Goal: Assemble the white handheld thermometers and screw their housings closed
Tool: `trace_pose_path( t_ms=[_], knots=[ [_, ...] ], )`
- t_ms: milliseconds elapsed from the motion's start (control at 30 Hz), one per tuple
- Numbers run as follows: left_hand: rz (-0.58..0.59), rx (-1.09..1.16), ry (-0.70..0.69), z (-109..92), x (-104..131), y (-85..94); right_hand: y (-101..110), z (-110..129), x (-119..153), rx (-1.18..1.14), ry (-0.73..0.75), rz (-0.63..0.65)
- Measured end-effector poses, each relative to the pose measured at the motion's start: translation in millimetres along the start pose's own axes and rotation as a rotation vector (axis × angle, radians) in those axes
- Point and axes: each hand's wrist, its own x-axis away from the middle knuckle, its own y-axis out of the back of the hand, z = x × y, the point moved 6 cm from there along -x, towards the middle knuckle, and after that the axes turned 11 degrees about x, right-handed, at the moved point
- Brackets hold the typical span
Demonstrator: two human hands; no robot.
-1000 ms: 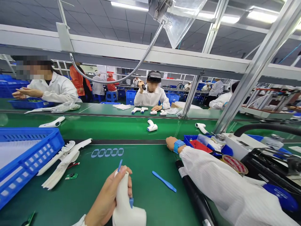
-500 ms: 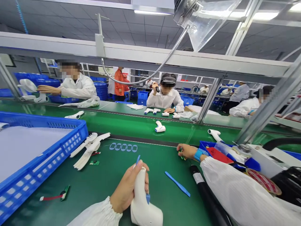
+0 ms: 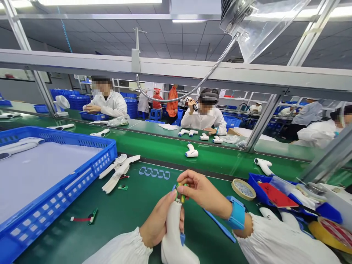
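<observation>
In the lower middle, my left hand (image 3: 158,220) is closed around the handle of a white gun-shaped thermometer (image 3: 174,234) with a blue trigger. The handle's end points up and away from me. My right hand (image 3: 200,190) pinches small green-and-gold cylinders that look like batteries (image 3: 183,198), right at that end. Fingers hide part of them, so I cannot tell how far they are inside. A blue strip (image 3: 174,187) shows by my left thumb. The blue pry stick (image 3: 222,229) lies on the table, partly under my right forearm.
A blue crate (image 3: 111,148) with white casings stands left. Near it lie white shell halves (image 3: 118,174), small circuit boards (image 3: 92,216) and several blue frames (image 3: 154,173). At right are a tape roll (image 3: 243,189) and a blue bin (image 3: 254,179). Thermometers (image 3: 191,151) lie beyond; co-workers sit opposite.
My right hand has moved left from beside the blue bin to the handle's end, bringing the green-and-gold cylinders. My left hand still holds the thermometer. The view has shifted right in the picture.
</observation>
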Motion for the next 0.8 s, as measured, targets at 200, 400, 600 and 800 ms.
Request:
trace_pose_path(
  t_ms=[200, 400, 600, 800],
  knots=[
    [0.003, -0.017, -0.029, -3.5, -0.1, -2.1, -0.9, 5.3, 2.0, 0.075, 0.018, -0.035],
    [0.027, 0.012, -0.026, -9.0, 3.0, -3.8, -5.7, 16.8, 6.0, 0.146, 0.112, -0.094],
    [-0.030, -0.023, 0.019, -7.1, 3.3, -0.3, -16.0, 29.3, 8.6, 0.358, 0.167, -0.011],
    [-0.040, -0.051, 0.109, 0.2, 7.8, 8.8, -21.5, -16.0, -5.8, 0.286, 0.188, 0.088]
  ],
)
